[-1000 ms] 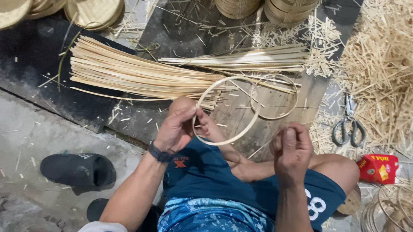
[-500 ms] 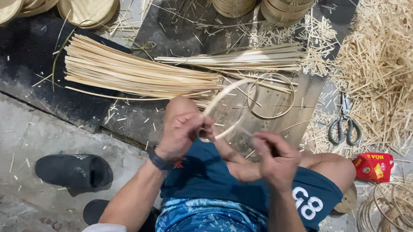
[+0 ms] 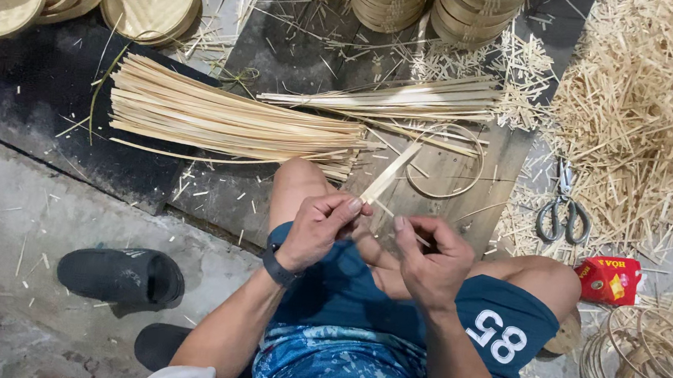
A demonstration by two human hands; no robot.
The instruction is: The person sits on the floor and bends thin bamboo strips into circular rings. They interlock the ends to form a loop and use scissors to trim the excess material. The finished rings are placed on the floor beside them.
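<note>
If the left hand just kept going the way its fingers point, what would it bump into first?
The left hand points up and right along the bamboo strip it pinches. Going on, it would probably first meet the loose bamboo ring on the wooden board, though depth is hard to judge.

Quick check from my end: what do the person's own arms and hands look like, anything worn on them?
Both arms are bare, with no sleeves in view. The left hand has a dark wristband, like a watch strap, at the wrist. The right hand has no glove, and I see no ring or band on it.
</note>
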